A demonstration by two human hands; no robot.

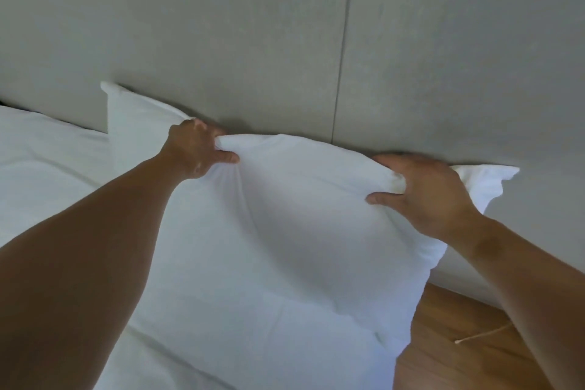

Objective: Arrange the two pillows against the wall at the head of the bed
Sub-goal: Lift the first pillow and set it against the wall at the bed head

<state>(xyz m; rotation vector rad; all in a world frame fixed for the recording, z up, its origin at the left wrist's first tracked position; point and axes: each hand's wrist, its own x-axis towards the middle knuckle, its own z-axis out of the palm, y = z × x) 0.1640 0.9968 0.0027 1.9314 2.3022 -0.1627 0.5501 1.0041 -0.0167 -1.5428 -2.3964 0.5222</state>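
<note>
Head view: left hand [198, 149] and right hand [421, 193] each grip a pinch of the top edge of the pillow [285, 231], which stands against the wall [253, 41] on the bed [47, 152]. Placement step looks near done; next, let go and square it up. Second pillow not clearly identifiable.

View: head-worn, single wide-angle.
Facing: forward and down, toward wall [221, 25].
Nearness: close over bed [47, 161] head.

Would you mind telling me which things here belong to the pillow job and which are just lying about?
Part of the job:
pillow
left hand
right hand
wall
bed

Just lying about:
wooden floor
cord
</note>
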